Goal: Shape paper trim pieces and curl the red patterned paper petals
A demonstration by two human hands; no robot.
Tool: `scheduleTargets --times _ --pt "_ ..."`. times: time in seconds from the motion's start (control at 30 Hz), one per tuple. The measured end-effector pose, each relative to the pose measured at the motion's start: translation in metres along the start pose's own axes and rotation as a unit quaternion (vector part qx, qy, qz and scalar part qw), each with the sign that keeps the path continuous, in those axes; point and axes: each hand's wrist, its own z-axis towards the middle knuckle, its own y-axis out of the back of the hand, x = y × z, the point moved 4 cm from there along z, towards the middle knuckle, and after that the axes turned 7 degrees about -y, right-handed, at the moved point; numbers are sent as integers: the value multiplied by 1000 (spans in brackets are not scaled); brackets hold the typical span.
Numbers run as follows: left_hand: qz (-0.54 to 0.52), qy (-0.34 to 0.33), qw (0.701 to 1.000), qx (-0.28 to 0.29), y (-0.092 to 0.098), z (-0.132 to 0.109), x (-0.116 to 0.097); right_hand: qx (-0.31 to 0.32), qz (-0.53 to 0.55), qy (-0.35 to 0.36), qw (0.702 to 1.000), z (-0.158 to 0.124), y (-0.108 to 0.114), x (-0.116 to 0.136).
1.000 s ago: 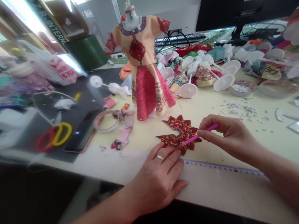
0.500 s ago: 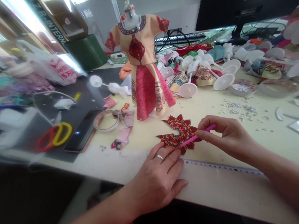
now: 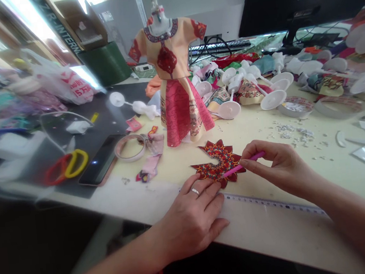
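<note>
A dark red, petal-edged patterned cut-out (image 3: 225,156) with a notch lies flat on the table. My left hand (image 3: 195,217), wearing a ring, rests on its near edge, fingers stretched out and holding nothing. Between the thumb and fingers of my right hand (image 3: 275,164) is a slim pink pen (image 3: 241,165), slanting down left so that its tip is at the cut-out by my left fingertips. Whether the tip touches it, I cannot tell. Just beyond stands a small dress form (image 3: 171,65) in a cream top and a pink-and-cream skirt.
A measuring tape (image 3: 266,202) runs along the front. To the left are scissors (image 3: 67,165), a phone (image 3: 101,160) and a tape roll (image 3: 130,148). Tiny shiny pieces (image 3: 293,132) are scattered at right. Several white doll stands (image 3: 230,110) lie behind, before a monitor (image 3: 305,0).
</note>
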Motion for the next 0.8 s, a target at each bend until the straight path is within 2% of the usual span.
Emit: scheduleTargets --times 0.8 --pt "-8 8 1000 10 -1 1 2 2 -7 12 1000 0 2 3"
